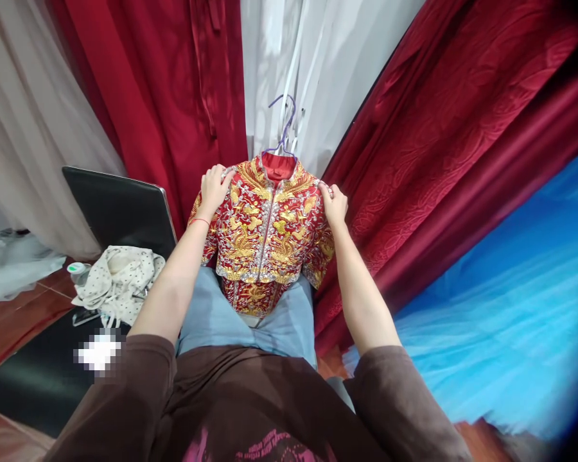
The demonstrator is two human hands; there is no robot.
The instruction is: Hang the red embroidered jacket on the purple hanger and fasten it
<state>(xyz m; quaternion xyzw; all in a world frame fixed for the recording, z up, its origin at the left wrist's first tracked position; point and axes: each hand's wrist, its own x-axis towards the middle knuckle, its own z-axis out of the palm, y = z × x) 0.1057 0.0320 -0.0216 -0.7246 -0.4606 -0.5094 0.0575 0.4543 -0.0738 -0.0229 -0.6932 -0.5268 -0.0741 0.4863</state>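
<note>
In front of me hangs a red embroidered jacket with gold and silver patterns and a stand-up collar, on a purple hanger. My left hand grips its left-side shoulder in the view, fingers over the top. At the opposite shoulder, my right hand pinches the cloth between thumb and fingers. The front is closed along a centre line. Below its hem shows a matching red and gold piece, between my knees in pale blue trousers.
A black chair stands at left, carrying a dotted white cloth bag, a phone and a jar. Red curtains and a white one hang behind. Blue tulle spreads at right.
</note>
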